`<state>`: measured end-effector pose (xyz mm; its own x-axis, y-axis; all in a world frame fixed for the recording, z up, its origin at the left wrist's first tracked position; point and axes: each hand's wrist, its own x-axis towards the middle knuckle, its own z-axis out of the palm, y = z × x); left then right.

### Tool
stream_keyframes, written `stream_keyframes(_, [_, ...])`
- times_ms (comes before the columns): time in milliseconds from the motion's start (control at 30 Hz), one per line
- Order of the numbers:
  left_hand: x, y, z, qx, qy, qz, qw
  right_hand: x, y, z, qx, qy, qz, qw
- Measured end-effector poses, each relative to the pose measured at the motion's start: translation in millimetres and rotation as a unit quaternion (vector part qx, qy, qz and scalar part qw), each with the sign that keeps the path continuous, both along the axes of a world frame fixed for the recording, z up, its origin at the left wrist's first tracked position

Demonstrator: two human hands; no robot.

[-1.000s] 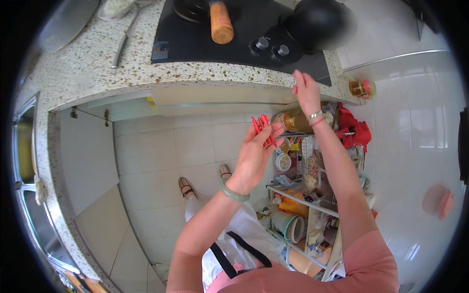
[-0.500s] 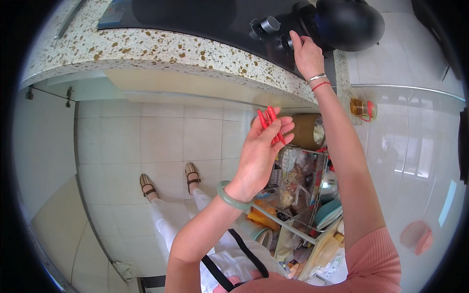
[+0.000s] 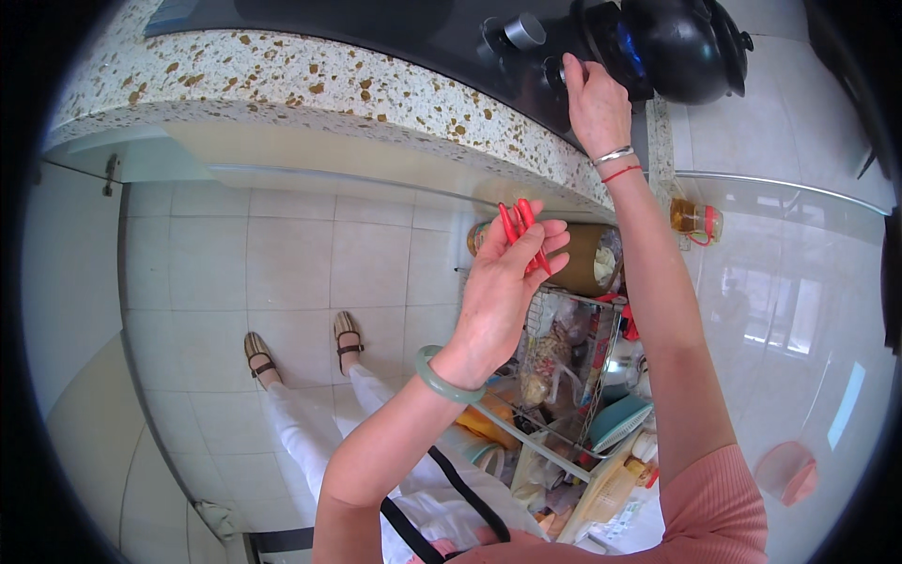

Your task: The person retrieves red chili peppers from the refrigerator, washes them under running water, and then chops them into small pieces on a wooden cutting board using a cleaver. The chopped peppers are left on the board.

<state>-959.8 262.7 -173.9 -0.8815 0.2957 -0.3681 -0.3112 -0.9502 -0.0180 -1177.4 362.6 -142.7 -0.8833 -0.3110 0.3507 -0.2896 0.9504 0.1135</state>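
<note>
Reaching toward 1 o'clock over the stove's edge, the right hand [image 3: 599, 105] has its thumb and fingers closed about a control knob [image 3: 556, 80], its back turned up and its wrist nearly in line with the forearm. That arm is long and almost straight, running from the pink sleeve [image 3: 719, 503] at 5 o'clock up toward 11; a silver bracelet [image 3: 614, 155] and a red cord [image 3: 622, 174] ring the wrist.

The left hand [image 3: 503, 277] sits lower, just right of centre, holding several red chilies [image 3: 522, 221] narrowly between thumb and curled fingers, some tips pointing toward 11 o'clock, others toward 5. Its elbow is bent outward at 7 o'clock, and the forearm, with a pale green bangle [image 3: 442, 378], slants up toward 1.

From the gripped knob, a second knob [image 3: 524, 31] stands at 11 o'clock and a black pot [image 3: 686, 47] at 2. Below the left hand, at 5 o'clock, is a crowded wire rack [image 3: 594, 355].
</note>
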Motion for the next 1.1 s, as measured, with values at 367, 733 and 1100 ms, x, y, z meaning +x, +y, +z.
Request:
stream_keyframes(367, [5.4,3.5,-7.8,-0.004,-0.016,-0.001,1.000,0.9,0.6,-0.4,-0.014,-0.007,0.005,1.000])
stream_keyframes(733, [6.0,3.8,-11.4,-0.005,-0.018,-0.006,1.000,-1.3,3.9,-1.9,-0.023,-0.009,0.010,1.000])
stream_keyframes(1100, [35.1,-28.8,-7.2,-0.029,-0.034,0.021,0.999,62.7,-17.9,32.8,-0.218,-0.081,-0.007,0.972])
